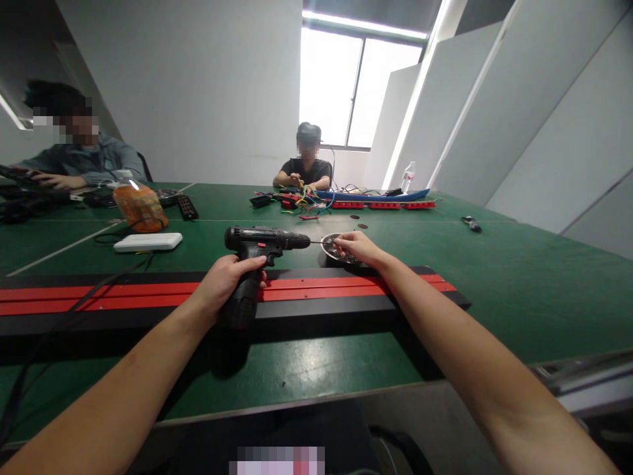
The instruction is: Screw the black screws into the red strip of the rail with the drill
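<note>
My left hand is wrapped round the grip of a black cordless drill, whose chuck and thin bit point right. At the tip of the bit, over a round metal bowl of small parts, my right hand is closed in a pinch; what its fingertips hold is too small to make out. Below both hands a long black bar with a red strip lies across the green table.
A white power bank and an orange-filled bottle stand at the left, with a black cable over the bar. Red sockets and coloured wires lie farther back. Two people sit at the far side and left.
</note>
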`<state>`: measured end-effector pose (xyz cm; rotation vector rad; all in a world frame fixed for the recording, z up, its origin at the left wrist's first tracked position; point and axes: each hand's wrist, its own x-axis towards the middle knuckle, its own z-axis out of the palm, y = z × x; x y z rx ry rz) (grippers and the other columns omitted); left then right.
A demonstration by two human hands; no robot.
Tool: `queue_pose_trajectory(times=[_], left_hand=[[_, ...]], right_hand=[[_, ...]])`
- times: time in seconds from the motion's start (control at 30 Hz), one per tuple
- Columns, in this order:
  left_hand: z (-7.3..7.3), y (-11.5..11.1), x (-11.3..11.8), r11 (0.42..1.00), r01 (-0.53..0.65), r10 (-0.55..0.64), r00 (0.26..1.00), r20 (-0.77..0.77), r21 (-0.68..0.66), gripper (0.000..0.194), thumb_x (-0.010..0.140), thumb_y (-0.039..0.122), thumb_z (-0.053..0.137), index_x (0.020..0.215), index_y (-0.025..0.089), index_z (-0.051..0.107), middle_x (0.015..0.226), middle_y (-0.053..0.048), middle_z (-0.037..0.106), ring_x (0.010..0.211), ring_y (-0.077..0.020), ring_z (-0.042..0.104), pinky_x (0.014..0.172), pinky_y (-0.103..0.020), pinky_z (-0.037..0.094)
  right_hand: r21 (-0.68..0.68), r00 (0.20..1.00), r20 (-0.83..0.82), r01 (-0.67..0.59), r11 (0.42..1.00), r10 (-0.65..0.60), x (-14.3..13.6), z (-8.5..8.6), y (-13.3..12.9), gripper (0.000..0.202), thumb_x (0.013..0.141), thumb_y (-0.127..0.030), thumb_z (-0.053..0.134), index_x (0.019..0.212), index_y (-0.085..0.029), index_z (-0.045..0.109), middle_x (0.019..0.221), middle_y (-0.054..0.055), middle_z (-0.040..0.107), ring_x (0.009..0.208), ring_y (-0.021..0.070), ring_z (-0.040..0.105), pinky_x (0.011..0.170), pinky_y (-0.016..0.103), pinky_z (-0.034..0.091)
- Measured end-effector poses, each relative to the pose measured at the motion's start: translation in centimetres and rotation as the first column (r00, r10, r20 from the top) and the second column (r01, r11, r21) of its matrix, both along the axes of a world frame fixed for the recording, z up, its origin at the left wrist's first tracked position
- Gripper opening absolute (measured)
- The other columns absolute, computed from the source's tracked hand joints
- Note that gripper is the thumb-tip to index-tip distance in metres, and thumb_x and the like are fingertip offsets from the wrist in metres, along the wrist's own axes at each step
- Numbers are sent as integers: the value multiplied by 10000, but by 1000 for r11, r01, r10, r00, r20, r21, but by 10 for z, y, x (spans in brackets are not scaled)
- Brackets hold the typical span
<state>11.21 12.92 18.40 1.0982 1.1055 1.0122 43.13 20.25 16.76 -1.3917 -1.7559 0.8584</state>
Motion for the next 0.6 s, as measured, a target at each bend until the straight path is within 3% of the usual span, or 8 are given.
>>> queue_pose_trajectory(times=[0.6], left_hand=[[-3,2,-2,1000,22,-21,1000,-16,17,296,718,326,782,841,95,644,769,-103,687,597,-178,670,492,-248,549]], right_hand=[[8,998,11,-57,998,57,5,-5,5,293,849,-398,625,721,-137,662,651,40,626,560,117,535,525,236,384]])
